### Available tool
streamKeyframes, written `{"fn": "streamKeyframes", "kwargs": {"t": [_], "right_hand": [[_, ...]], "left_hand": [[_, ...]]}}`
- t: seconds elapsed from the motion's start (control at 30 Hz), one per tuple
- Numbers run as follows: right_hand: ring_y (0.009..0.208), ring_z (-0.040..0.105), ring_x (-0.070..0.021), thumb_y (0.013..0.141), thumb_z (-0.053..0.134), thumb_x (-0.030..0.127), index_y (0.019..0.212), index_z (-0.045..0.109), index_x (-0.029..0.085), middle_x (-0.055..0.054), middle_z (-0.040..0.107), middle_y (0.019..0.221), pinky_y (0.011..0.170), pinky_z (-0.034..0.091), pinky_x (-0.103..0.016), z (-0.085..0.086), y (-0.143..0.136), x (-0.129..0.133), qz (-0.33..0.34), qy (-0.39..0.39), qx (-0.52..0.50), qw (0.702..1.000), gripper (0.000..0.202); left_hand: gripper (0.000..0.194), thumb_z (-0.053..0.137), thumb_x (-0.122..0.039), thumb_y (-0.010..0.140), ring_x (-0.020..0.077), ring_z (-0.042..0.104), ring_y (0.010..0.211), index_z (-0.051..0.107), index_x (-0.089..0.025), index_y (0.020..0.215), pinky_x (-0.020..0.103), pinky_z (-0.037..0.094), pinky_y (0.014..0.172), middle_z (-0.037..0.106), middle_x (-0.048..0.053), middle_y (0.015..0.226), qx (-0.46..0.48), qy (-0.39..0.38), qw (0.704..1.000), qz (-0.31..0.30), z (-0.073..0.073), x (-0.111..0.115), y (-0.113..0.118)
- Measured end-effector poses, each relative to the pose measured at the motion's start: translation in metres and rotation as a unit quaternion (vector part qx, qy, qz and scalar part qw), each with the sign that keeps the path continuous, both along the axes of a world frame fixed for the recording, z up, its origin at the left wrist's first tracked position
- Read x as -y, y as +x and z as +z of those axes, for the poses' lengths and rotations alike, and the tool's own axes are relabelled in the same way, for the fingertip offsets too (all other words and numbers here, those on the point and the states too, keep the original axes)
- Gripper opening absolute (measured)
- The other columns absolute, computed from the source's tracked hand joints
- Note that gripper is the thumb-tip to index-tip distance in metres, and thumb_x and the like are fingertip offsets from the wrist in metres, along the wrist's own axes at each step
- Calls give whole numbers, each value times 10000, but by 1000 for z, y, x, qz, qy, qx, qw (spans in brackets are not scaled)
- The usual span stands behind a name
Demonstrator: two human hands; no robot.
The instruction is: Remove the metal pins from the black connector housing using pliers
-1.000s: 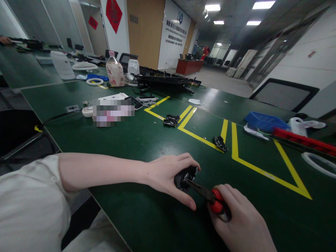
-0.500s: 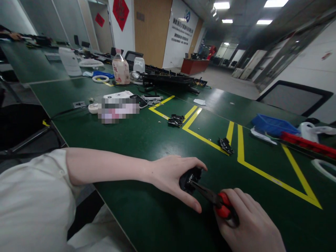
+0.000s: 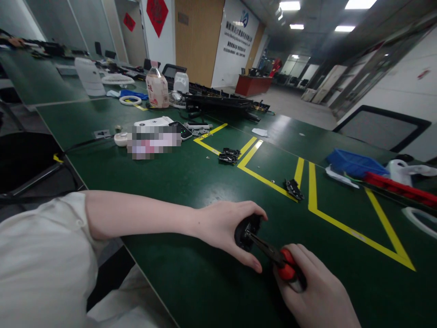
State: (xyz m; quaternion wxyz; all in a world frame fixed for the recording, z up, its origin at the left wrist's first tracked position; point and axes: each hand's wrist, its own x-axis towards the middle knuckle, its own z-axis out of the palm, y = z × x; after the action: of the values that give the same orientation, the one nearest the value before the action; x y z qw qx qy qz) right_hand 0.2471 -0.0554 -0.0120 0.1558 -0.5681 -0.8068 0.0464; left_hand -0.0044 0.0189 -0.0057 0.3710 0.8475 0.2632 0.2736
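Note:
My left hand (image 3: pixel 228 228) grips a small black plastic part (image 3: pixel 251 226) near the front of the green table (image 3: pixel 164 182), thumb on the near side and fingers round the far side. The red-handled long-nose pliers (image 3: pixel 286 265) are in my right hand (image 3: pixel 317 287), which is closed round the grips. The tips of their jaws reach into the black part; what exactly they touch is too small to make out. Another black part (image 3: pixel 294 189) lies beyond on a yellow tape line. More black parts (image 3: pixel 229 156) rest together farther left.
Yellow tape (image 3: pixel 358 236) marks off areas on the table. A blue tray (image 3: pixel 357 163) and a red strip (image 3: pixel 403 189) are at the right. A phone (image 3: pixel 182 130), a bottle (image 3: pixel 157 86) and a long black assembly (image 3: pixel 218 102) stand farther back.
The pliers and my right hand have shifted slightly left and up. The black part has turned a little in my left hand, whose grip stays the same.

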Motion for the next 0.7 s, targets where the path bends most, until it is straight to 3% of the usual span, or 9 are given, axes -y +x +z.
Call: {"fn": "streamKeyframes", "kwargs": {"t": [0.27,0.7], "right_hand": [[754,594,-226,796,509,219,895,561,247,-54,613,879,643,492,-363,5,-16,11,-34,24,3,999,114],[677,615,-186,774,578,235,859,586,252,-29,629,837,554,519,-300,2,-6,4,5,-18,-9,1000,87]], "left_hand": [[816,829,-682,595,217,621,865,570,-201,1201,305,453,728,665,43,1040,-20,-71,997,5,6,2,0],[796,863,-552,630,238,649,952,526,-204,1262,334,513,789,657,74,1118,42,-25,999,-19,-2,1,0]]}}
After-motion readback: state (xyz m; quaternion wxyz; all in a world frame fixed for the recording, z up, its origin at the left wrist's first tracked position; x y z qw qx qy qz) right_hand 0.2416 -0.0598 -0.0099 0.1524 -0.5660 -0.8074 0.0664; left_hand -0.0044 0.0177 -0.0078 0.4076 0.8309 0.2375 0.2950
